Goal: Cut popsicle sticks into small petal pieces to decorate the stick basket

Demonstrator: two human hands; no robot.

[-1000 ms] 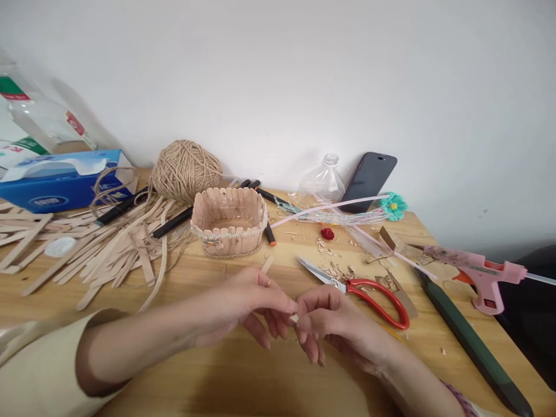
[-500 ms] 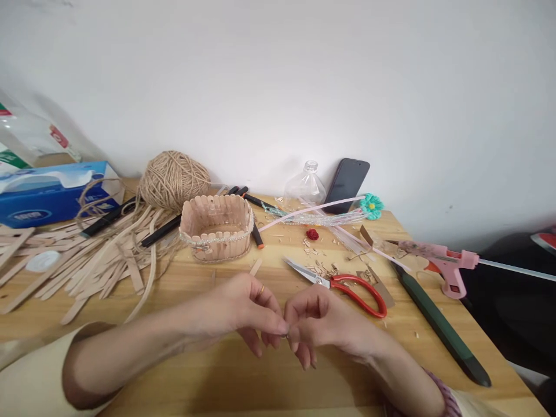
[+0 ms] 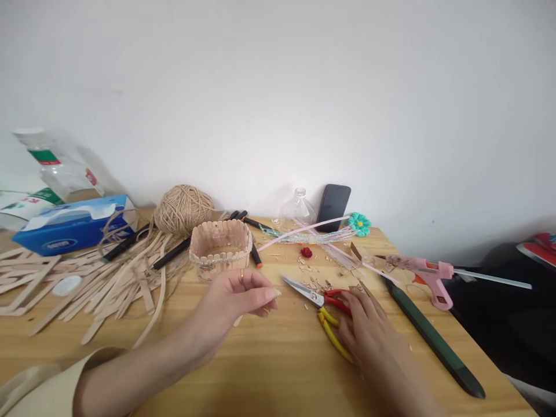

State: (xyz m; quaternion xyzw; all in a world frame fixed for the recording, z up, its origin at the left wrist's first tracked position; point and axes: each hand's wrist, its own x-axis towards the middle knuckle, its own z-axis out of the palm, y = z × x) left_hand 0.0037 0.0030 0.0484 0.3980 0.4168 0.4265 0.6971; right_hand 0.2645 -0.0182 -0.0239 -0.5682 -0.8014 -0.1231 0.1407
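Observation:
Held just in front of the basket, my left hand (image 3: 245, 295) is closed in a pinch, thumb against the fingers. Whatever it holds, if anything, is too small to make out. To the right, my right hand (image 3: 365, 330) is closed over the handles of the scissors (image 3: 313, 296), which lie on the table. One handle loop is red, the other yellow; the blades point left and away from me. Behind my left hand stands a small oval basket (image 3: 221, 260) of wooden sticks, with a beaded trim round it.
Wooden craft sticks (image 3: 117, 278), a twine ball (image 3: 185, 208) and a blue tissue box (image 3: 73, 226) lie left. At the back are a cut clear bottle (image 3: 297, 211), phone (image 3: 334, 207), teal flower (image 3: 359, 224) and red rose (image 3: 306, 252). A pink glue gun (image 3: 428, 272) and dark green tool (image 3: 434, 336) lie right.
My hands were together at the front, pinching something tiny. The right hand has moved right onto the scissors' handles; the left stays pinched, slightly higher in view. The view has shifted.

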